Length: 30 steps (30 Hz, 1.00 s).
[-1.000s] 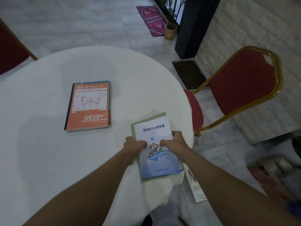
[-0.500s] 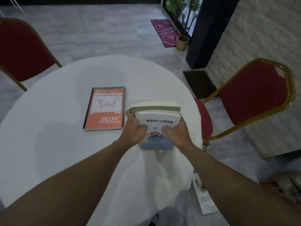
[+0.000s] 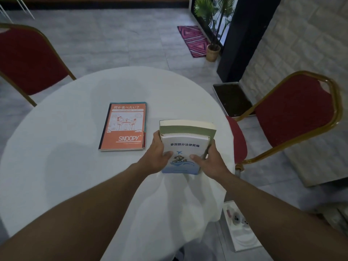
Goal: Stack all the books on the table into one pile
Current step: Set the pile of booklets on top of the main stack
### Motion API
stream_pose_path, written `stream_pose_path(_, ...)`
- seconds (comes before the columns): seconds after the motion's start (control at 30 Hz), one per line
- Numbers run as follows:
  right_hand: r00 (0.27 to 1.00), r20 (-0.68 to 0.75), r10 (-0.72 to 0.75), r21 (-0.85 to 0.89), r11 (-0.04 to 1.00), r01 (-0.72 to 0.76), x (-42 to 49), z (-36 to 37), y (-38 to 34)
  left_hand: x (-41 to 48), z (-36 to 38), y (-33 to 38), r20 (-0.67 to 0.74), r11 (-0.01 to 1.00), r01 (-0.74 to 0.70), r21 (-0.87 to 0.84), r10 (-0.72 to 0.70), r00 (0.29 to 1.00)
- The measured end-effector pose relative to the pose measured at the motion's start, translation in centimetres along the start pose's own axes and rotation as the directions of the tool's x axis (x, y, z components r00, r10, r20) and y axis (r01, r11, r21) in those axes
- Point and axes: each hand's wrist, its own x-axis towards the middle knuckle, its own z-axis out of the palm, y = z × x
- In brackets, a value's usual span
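Observation:
A white-and-blue booklet (image 3: 185, 147) with Chinese characters lies on top of a thick green book (image 3: 188, 128). Both are lifted and tilted above the right part of the round white table (image 3: 75, 166). My left hand (image 3: 157, 155) grips the pair on its left side, thumb on the booklet's cover. My right hand (image 3: 209, 161) grips the right side the same way. An orange SNOOPY notebook (image 3: 124, 127) lies flat on the table to the left, on top of a thin teal-edged book.
Red chairs with gold frames stand at the far left (image 3: 28, 63) and at the right (image 3: 293, 113). A dark tray (image 3: 233, 99), a potted plant (image 3: 212, 51) and a pink mat (image 3: 194, 40) are on the floor beyond the table. A white box (image 3: 239, 228) sits on the floor below the right edge.
Both hands have lifted the booklet and green book off the table's near right edge and carried them up and away, closer to the SNOOPY notebook. The camera has tilted up.

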Motion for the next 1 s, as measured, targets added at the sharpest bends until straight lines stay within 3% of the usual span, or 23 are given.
stream_pose_path(0.1, 1.000, -0.021, -0.015, 0.015, 1.000, 0.015, 0.0, 0.3, 0.0, -0.2, -0.2, 0.0, -0.017, 0.997, -0.063, 0.039, 0.064, 0.998)
stream_pose_path(0.6, 0.997, 0.008, -0.082, -0.037, 0.996, 0.082, 0.2, 1.2, 0.6, -0.2, -0.6, -0.8, -0.047, 0.998, -0.016, 0.062, 0.019, 0.999)
stream_pose_path(0.73, 0.999, 0.035, -0.037, -0.049, 0.998, 0.038, 0.4, 1.8, 1.8, -0.9, -0.4, -1.0, -0.016, 0.997, -0.033, 0.073, 0.034, 0.999)
stream_pose_path(1.0, 0.998, 0.062, 0.015, -0.121, 0.993, -0.008, 0.4, 1.9, 2.3, -1.1, -0.8, -0.3, 0.048, 0.995, 0.079, 0.061, -0.082, 0.996)
